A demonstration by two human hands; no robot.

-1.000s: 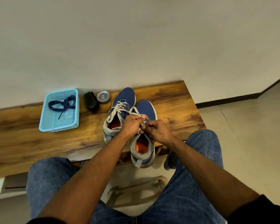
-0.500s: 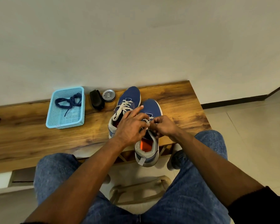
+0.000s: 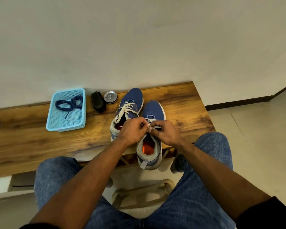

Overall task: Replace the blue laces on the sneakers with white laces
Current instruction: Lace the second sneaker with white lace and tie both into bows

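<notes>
blue sneaker (image 3: 153,113), white lace (image 3: 150,120)

You are facing a plain pale wall (image 3: 139,38), sitting at a wooden tabletop (image 3: 31,141), with beige floor tiles (image 3: 262,138) and dark skirting (image 3: 238,104) lying rightward.

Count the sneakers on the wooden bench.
2. The left sneaker, laced white, stands near the round tin; the right sneaker overhangs the bench's front edge, under both hands.
</notes>
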